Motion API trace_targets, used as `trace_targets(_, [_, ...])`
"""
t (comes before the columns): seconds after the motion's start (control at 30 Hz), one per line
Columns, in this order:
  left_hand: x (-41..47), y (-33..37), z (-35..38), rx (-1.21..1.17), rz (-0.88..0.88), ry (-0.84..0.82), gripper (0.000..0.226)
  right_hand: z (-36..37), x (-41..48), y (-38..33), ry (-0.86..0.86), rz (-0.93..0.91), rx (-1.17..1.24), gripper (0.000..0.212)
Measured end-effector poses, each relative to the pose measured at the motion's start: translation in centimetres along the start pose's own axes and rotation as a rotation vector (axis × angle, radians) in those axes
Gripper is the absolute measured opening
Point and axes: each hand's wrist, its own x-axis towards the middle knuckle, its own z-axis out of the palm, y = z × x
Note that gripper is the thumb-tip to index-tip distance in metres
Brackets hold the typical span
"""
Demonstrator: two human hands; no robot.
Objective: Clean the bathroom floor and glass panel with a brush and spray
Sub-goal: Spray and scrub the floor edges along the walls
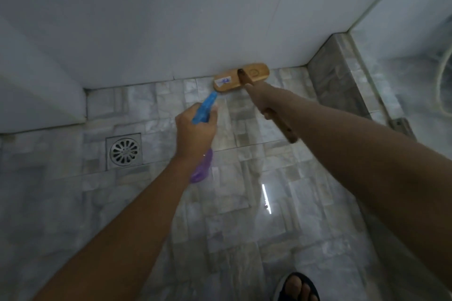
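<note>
The wooden brush [241, 77] rests on the tiled floor [244, 203] against the white wall, right hand [263, 100] wrapped round its handle; left hand [195, 132] clasps the spray bottle [204, 110], nozzle toward the brush, near the drain [124, 151]

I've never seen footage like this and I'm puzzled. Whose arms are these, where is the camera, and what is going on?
There is one picture, from a camera worn on a person's head, looking down at their own arms. The left hand grips a spray bottle with a blue nozzle and purple body. The right hand holds a wooden brush by its handle, with the head on the tiled floor against the wall. A metal drain sits at left and the glass panel stands at right.
</note>
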Motion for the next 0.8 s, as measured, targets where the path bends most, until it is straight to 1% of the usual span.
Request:
trace_targets(0.03, [0.7,-0.5,-1.4,0.014,-0.031,0.036,0.026,-0.8,-0.3,1.0,0.003,0.01,0.009,0.052])
trace_targets(0.1, [2.3,-2.2,-4.5,0.057,-0.067,0.08,0.027,-2.0,-0.4,3.6,0.041,0.106,-0.024,0.045])
trace_targets(0.13, [2.9,-3.0,-6.3,0.086,-0.07,0.088,0.03,-2.5,-0.2,4.4,0.072,0.149,0.002,0.046])
trace_targets(0.2, [3.6,-4.5,-9.0,0.141,-0.053,0.071,0.039,-2.9,-0.2,4.0,0.102,0.218,-0.022,0.047])
trace_targets(0.23, [3.7,-5.1,-9.9,0.174,-0.037,0.041,0.044,-2.7,-0.1,3.2,0.086,0.223,-0.038,0.042])
trace_targets(0.3, [3.8,-6.1,-11.3,0.232,0.005,-0.046,0.048,-1.1,-0.7,-0.3,0.023,0.156,-0.049,0.036])
trace_targets(0.37, [4.0,-6.8,-12.4,0.283,0.034,-0.074,0.049,2.0,0.1,-4.9,-0.046,0.031,-0.1,0.027])
trace_targets(0.4, [4.2,-6.8,-12.5,0.285,0.022,-0.07,0.049,3.1,0.2,-6.7,-0.091,0.013,-0.145,0.021])
trace_targets(0.47, [4.5,-6.9,-12.7,0.281,-0.013,-0.087,0.047,4.6,-0.5,-8.7,-0.157,0.057,-0.136,0.024])
trace_targets(0.5, [4.6,-6.7,-12.8,0.27,-0.01,-0.12,0.045,4.9,-0.8,-8.7,-0.16,0.06,-0.092,0.027])
trace_targets(0.6, [5.1,-6.5,-13.7,0.25,0.004,-0.192,0.039,4.8,-3.4,-5.2,-0.093,0.014,0.008,0.035])
trace_targets(0.63, [5.3,-6.5,-14.0,0.258,0.003,-0.209,0.039,5.1,-3.7,-3.5,-0.052,0.02,0.066,0.043])
trace_targets(0.67, [5.4,-6.6,-14.2,0.263,0.005,-0.224,0.041,5.4,-4.2,-1.8,-0.033,0.047,0.113,0.049])
trace_targets(0.8, [3.9,-6.1,-14.2,0.295,0.059,-0.326,0.041,5.9,-6.7,5.2,0.062,0.206,0.298,0.059])
